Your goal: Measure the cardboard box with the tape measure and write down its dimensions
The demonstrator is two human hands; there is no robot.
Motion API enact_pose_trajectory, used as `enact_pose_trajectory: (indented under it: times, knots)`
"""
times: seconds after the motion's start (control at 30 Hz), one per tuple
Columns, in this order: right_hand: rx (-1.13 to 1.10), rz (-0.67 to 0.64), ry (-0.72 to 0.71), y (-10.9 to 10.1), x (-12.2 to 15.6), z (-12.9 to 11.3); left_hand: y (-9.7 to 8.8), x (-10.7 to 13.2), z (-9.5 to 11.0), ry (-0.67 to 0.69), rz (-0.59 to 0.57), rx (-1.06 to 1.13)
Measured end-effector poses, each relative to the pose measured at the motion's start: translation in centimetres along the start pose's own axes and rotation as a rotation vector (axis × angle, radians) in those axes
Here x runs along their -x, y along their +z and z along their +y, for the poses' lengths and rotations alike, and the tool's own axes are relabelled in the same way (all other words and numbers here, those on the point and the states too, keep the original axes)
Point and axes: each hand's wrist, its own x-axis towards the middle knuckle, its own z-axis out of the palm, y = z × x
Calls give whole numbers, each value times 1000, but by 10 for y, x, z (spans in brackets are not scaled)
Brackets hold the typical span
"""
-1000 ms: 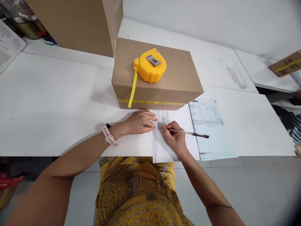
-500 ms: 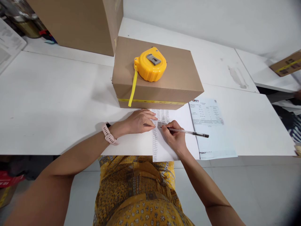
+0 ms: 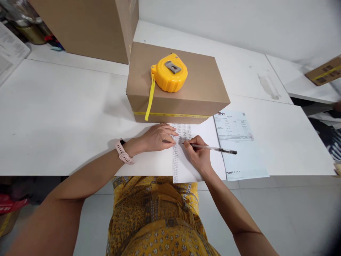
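Observation:
My right hand (image 3: 198, 154) grips a pen (image 3: 213, 148), clear-barrelled with a black end, its tip on a white sheet of paper (image 3: 186, 170). Columns of handwriting run down the sheet's left side and across its upper part. Flat on the left edge of that sheet rests my left hand (image 3: 158, 137), fingers stretched out and holding nothing. Just beyond both hands stands a closed cardboard box (image 3: 197, 85) banded with yellow tape, covering the top of the paper. On the box lies a yellow tape measure (image 3: 170, 76) with a grey clip and a yellow wrist strap.
A pale blue printed form (image 3: 245, 156) lies right of the sheet, partly under it. A larger cardboard box (image 3: 87, 28) stands at the back left, near jars (image 3: 32, 32). Another taped box (image 3: 325, 71) sits at the far right. The white table (image 3: 53, 113) ends close to my body.
The pen's tip has shifted very slightly on the paper with my right hand. My left hand, the box and the tape measure stay in place.

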Motion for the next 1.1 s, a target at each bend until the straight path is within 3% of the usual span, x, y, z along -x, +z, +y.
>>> enact_pose_trajectory:
  times: [1.1]
  knots:
    - [-18, 21, 0, 1, -2, -4, -2, 0, 2, -33, -19, 9]
